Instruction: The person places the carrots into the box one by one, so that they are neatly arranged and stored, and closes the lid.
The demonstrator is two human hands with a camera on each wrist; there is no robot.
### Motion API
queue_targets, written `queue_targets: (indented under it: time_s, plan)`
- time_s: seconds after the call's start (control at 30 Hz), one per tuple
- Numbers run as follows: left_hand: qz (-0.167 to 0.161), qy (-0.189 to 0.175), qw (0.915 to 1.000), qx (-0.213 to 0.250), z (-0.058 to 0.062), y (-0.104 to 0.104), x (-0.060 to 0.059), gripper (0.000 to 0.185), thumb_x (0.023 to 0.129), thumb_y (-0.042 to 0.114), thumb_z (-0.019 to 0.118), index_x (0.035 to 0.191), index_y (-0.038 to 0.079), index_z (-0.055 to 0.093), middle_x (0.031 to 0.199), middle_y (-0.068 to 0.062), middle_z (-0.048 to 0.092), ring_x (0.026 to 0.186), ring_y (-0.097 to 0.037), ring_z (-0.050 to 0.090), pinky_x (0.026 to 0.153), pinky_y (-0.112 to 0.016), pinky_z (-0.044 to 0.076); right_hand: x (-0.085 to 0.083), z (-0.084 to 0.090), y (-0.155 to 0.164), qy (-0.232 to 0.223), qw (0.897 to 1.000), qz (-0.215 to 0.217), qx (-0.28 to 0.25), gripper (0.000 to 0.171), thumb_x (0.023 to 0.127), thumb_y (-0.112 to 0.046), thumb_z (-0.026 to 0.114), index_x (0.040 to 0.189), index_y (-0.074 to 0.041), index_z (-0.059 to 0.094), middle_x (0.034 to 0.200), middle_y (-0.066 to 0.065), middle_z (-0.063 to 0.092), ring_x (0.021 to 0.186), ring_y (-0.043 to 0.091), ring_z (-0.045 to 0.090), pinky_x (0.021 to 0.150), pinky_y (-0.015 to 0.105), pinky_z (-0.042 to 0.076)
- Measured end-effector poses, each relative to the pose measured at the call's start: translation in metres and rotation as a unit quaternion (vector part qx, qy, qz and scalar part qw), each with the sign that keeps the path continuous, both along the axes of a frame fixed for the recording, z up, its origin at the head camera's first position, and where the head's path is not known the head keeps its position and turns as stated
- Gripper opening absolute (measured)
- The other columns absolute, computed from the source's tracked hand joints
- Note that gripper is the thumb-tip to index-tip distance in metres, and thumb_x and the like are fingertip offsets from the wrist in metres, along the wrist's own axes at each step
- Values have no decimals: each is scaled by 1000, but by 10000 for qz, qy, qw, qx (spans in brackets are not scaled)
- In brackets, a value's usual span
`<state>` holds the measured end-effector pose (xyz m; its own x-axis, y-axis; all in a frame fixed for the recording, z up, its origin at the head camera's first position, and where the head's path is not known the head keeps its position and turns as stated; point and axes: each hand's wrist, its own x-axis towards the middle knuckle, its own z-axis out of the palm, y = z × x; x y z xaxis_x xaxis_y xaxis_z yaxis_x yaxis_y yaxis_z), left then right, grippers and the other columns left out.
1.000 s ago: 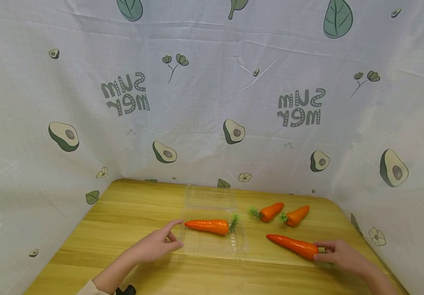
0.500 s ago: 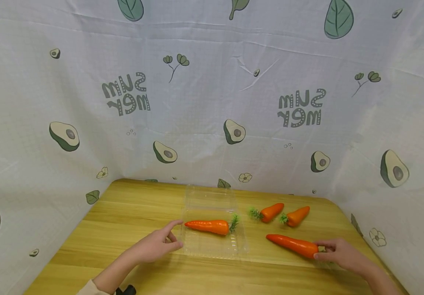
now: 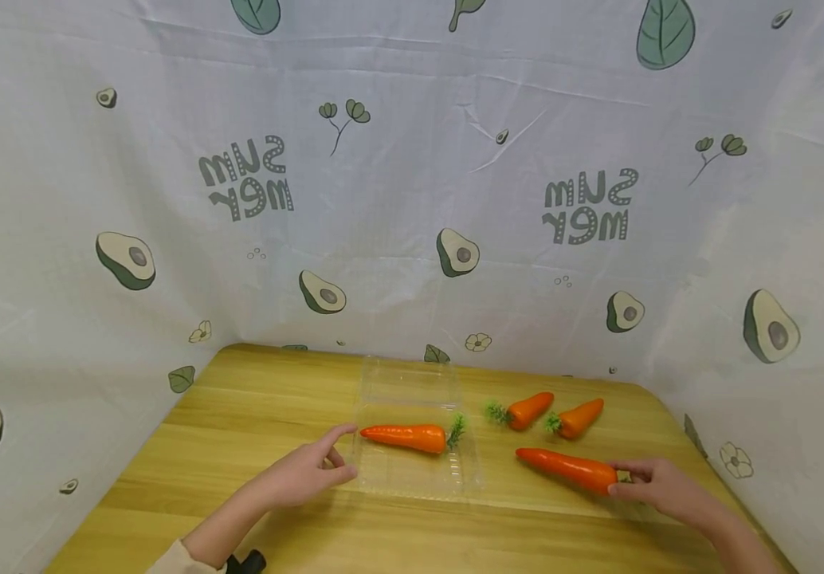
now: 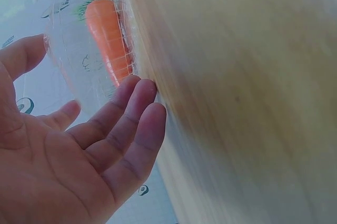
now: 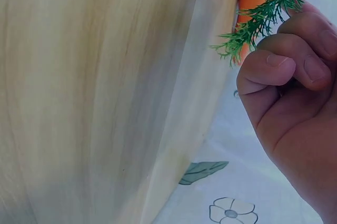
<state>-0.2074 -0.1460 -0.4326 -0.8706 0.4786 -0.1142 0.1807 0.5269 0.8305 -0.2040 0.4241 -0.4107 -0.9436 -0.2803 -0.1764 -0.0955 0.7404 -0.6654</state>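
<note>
In the head view my right hand [image 3: 659, 490] pinches a long orange toy carrot [image 3: 570, 468] at its thick leafy end, its tip pointing left. The carrot's feathery green top [image 5: 268, 16] sticks out beside the curled fingers in the right wrist view. My left hand [image 3: 300, 474] is at the left side of a clear plastic clamshell box [image 3: 412, 482], fingers relaxed and fingertips right at its edge. The box stands with its lid flipped back. Inside it lies another carrot [image 3: 405, 438], its leaves to the right.
Two shorter carrots [image 3: 530, 410] [image 3: 580, 418] lie on the wooden table [image 3: 261, 399] at the back right of the box. A white printed cloth [image 3: 383, 199] hangs behind and along both sides of the table.
My right hand has raised the thick end of its carrot slightly. The left hand stays at the box, and the whole head view has shifted a little.
</note>
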Motion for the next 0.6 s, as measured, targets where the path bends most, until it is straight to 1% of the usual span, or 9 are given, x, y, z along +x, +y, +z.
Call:
queue_targets:
  time_s: [0.23,0.47,0.6]
  plan:
    - [-9,19,10000,-12,0,0,0,73,99,44,63,159,19,29,106,-4,63,94,-19,65,68,-39,49,-2,1,-2,59,10000,-27,14,58,95,-25,71,133,15,56,66,-4,38,55,4,33,50,24,30]
    - [-4,-19,10000,15,0,0,0,73,99,44,63,159,19,29,106,-5,62,94,-19,65,68,-39,49,-3,4,-5,116,9999,-72,30,58,93,-26,73,132,14,58,68,-3,41,55,4,36,49,23,31]
    - [-3,-33,10000,19,0,0,0,73,99,44,63,159,19,29,106,-5,62,95,-20,65,68,-39,49,-4,7,-6,72,10000,-60,-13,58,93,-25,72,133,14,57,68,-3,40,54,4,35,49,23,31]
